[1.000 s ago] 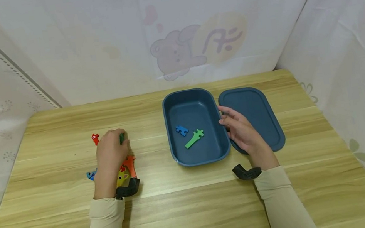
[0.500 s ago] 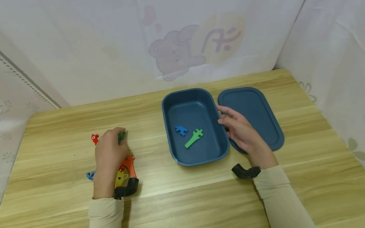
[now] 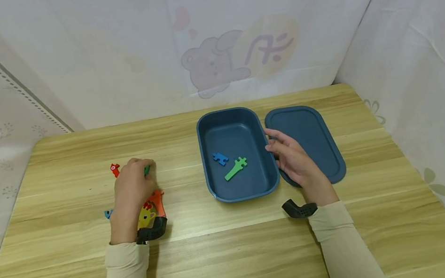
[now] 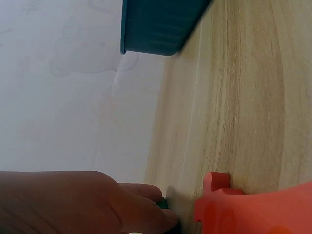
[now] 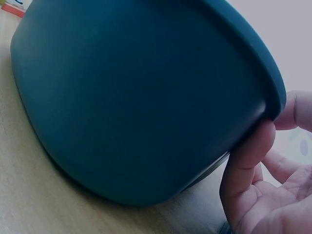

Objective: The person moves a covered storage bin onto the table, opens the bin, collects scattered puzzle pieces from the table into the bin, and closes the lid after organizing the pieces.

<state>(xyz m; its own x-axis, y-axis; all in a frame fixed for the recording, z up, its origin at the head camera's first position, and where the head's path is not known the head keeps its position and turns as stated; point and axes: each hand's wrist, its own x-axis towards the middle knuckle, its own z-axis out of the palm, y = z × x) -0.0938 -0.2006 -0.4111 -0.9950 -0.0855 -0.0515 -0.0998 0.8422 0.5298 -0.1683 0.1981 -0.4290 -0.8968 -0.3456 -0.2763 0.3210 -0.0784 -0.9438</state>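
My left hand (image 3: 132, 185) pinches a green puzzle piece (image 3: 147, 169), mostly hidden by the fingers. Under and beside that hand lie an orange puzzle piece (image 3: 159, 203), a yellow animal-face piece (image 3: 146, 216), a red piece (image 3: 115, 170) and a partly covered blue piece (image 3: 108, 214). On the right, my right hand (image 3: 293, 157) touches the outer side of a dark blue box (image 3: 206, 174), thumb and fingertips at its rim. Inside the box are a small blue puzzle piece (image 3: 221, 158) and a long light-green one (image 3: 235, 169).
A dark blue lid (image 3: 312, 138) lies flat right of the box, partly behind my right hand. Everything rests on a wooden table (image 3: 231, 261). Printed cloth (image 3: 129, 52) hangs along its back and sides.
My left hand shifts very slightly left, covering more of the blue piece. The green piece stays between its fingers. My right hand and the box hold still.
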